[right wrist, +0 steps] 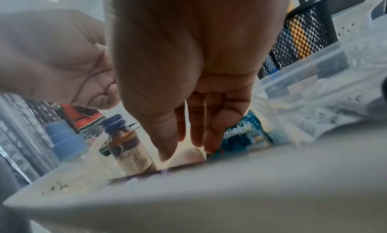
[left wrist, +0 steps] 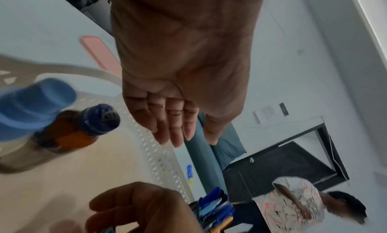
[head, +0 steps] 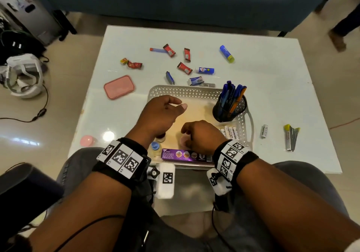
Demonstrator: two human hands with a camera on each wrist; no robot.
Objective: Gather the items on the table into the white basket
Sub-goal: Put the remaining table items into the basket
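Observation:
The white basket [head: 185, 91] sits at the table's near edge. It holds a black mesh pen holder [head: 229, 107], several batteries [head: 229, 131], a purple box [head: 185, 155], a blue-capped bottle [head: 155, 146] and a brown bottle [left wrist: 79, 132]. My left hand [head: 175, 103] hovers over the basket's left side with relaxed fingers and nothing in it. My right hand [head: 189, 136] reaches down inside the basket. Its straight fingertips touch a blue packet [right wrist: 245, 134] beside a pale pink round thing [right wrist: 188, 155]. Red candy wrappers [head: 184, 68] and glue sticks [head: 226, 53] lie beyond the basket.
A pink lid [head: 119, 87] lies left of the basket and a pink round item [head: 87, 140] sits at the table's left edge. One battery [head: 264, 131] and yellow-tipped blades [head: 291, 136] lie to the right. A blue sofa stands behind the table. A person's legs [head: 342, 27] are at the back right.

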